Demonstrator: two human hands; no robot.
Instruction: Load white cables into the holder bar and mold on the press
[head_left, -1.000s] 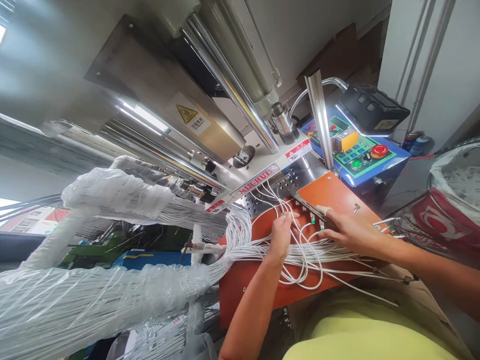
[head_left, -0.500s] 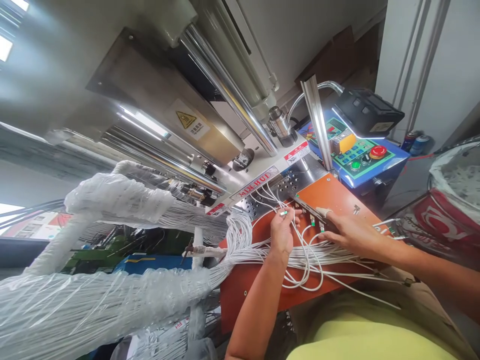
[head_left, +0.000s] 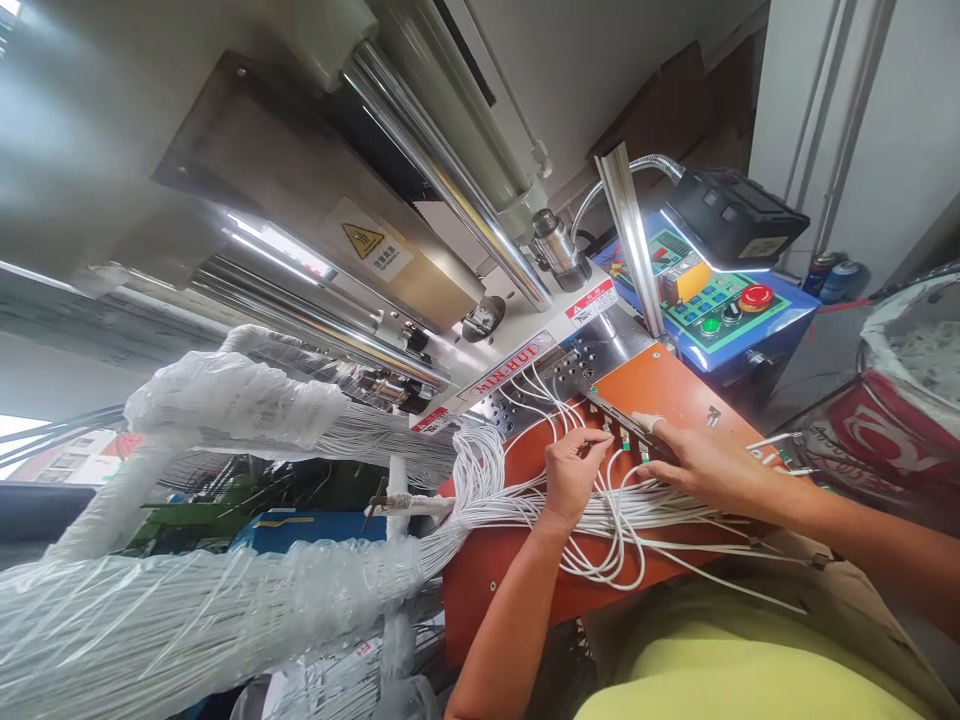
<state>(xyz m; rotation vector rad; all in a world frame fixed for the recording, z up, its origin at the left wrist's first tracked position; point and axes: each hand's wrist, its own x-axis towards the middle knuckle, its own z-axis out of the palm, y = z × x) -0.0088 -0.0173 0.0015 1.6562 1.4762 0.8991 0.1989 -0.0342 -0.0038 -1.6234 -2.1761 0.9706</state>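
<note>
My left hand (head_left: 574, 475) is closed in a pinch beside a narrow metal bar (head_left: 619, 412) on the orange table. Whatever lies between its fingertips is too small to make out. My right hand (head_left: 694, 462) grips the bar's near end, fingers on the far side and thumb on the near side; one fingertip wears a pale cover. Small green-and-white connectors (head_left: 625, 438) sit along the bar, with white cables running from them. A thick bundle of white cables (head_left: 517, 505) passes under both hands, and loose loops (head_left: 619, 570) hang toward me.
A press machine with a nameplate (head_left: 517, 365) stands ahead, thin cables coming from beneath its plate. To the right are a blue control box (head_left: 780, 320) with a red button, and a lamp (head_left: 739, 220). Plastic-wrapped cable bundles (head_left: 225, 600) fill the left. A white-and-red sack (head_left: 877, 430) stands far right.
My left hand has turned and its fingertips have moved right, to the bar. The green-and-white connector that showed in its fingers is now out of sight. My right hand stays in place.
</note>
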